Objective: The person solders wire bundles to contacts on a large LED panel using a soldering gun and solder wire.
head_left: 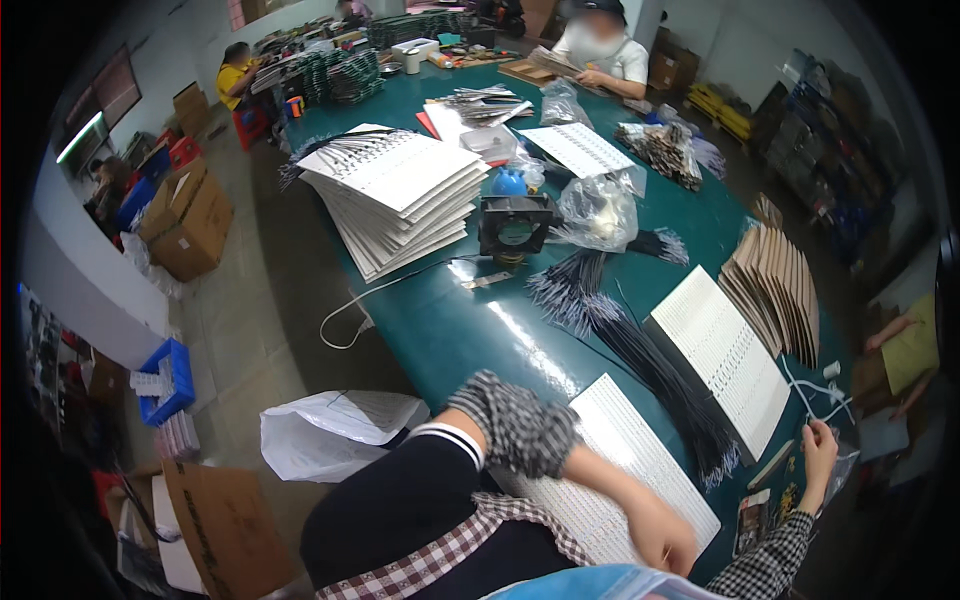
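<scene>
My left hand (662,535) is over the right end of a white board (640,450) covered with rows of small holes or marks. Its fingers are bent down and pressed together, slightly blurred; what they hold, if anything, is hidden. At the table's right edge my right hand (821,462) is raised with fingers curled in a pinch. Whatever is in that pinch is too small to make out. A white cord (822,400) lies just beyond it. A second white board (722,365) and a long bundle of black wires (660,365) lie beyond the near board.
A stack of white boards (385,190) stands at the far left of the green table (430,330). Mid-table are a black boxy device (516,228) and a plastic bag (598,212). Brown cardboard pieces (775,285) stand at right. A co-worker (605,55) sits across.
</scene>
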Tool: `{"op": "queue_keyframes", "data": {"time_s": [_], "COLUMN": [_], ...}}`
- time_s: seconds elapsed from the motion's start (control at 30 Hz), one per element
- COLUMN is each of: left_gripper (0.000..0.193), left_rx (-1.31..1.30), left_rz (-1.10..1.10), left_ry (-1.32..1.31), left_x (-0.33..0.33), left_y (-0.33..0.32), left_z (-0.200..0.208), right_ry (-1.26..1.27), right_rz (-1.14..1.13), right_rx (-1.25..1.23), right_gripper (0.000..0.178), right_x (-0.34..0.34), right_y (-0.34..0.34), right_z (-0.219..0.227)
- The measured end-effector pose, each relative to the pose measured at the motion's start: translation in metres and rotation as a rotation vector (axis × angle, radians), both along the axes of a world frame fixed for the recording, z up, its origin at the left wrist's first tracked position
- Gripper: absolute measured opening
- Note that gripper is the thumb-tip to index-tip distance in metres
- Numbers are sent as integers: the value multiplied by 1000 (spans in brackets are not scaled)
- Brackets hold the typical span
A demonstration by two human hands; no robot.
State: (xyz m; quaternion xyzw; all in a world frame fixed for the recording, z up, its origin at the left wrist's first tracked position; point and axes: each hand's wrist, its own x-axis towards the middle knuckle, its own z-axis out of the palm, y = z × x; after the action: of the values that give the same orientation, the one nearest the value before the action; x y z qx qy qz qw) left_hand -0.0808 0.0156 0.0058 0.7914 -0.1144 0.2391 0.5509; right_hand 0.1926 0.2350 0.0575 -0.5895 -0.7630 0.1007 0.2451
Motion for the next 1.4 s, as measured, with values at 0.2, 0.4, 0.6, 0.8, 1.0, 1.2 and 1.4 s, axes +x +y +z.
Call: {"op": "queue_keyframes", "data": {"time_s": [0.2,0.4,0.6,0.8,1.0,1.2,1.4], "left_gripper": [30,51,63,39,32,40,45], "left_rx": [328,601,683,517,533,587,563], "left_rz": [1324,1391,1012,1160,1236,1302,1262], "left_ry": [698,439,403,618,569,444,454], "left_x": [-123,-124,-67,-67,-53,-61,-54], "left_y": [108,152,195,195,191,171,184], "left_z": [-4,-48,-69,-83,-81,-107,-104], "right_ry": [-29,-78,70,70,224,-48,80], "right_rz": [306,345,379,349,217,336,236], "right_rx": [-103,-226,-214,-97,16,-87,-59], "right_gripper": [29,24,26,19,9,19,18], "right_x": [-79,-65,-63,-73,-66,-57,-57], "right_y": [-92,-147,-162,-149,-155,-161,-160], "right_z": [-2,-35,-59,-92,-125,-129,-127]}}
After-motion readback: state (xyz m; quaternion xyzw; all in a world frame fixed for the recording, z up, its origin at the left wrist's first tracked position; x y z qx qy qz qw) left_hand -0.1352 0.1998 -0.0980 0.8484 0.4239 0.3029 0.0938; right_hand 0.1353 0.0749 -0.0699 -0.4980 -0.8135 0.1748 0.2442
